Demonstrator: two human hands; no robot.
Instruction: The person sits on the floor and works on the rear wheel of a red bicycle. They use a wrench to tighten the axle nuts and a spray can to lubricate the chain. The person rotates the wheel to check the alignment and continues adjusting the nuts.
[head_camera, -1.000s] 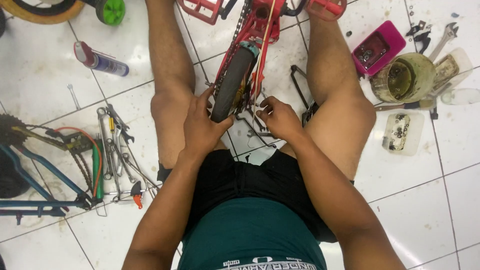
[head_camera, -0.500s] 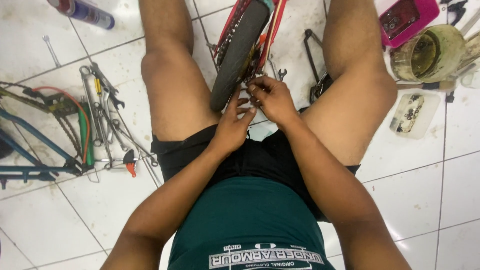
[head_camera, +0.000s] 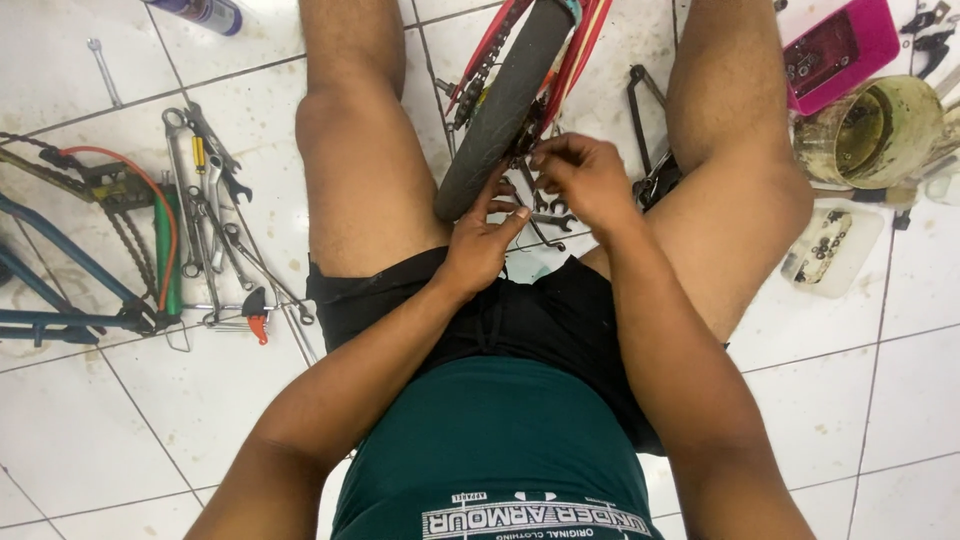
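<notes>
I sit on a white tiled floor with a small red bicycle frame (head_camera: 583, 48) and its black tyre (head_camera: 495, 112) lying between my bare legs. My left hand (head_camera: 482, 238) rests against the lower end of the tyre, fingers curled around it. My right hand (head_camera: 585, 178) is just right of the tyre at the wheel's hub, fingertips pinched on a small metal part I cannot make out. Loose spanners (head_camera: 545, 217) lie on the floor under both hands.
A row of spanners and pliers (head_camera: 215, 225) lies left of my left leg, beside a blue bicycle frame (head_camera: 60, 300) with a chain. At the right stand a pink box (head_camera: 840, 50), a dirty round tub (head_camera: 868, 130) and a clear tray of small parts (head_camera: 830, 250). A spray can (head_camera: 205, 12) lies top left.
The view has tipped down and closer. Both hands have moved together at the lower end of the wheel; the right hand now pinches at the hub.
</notes>
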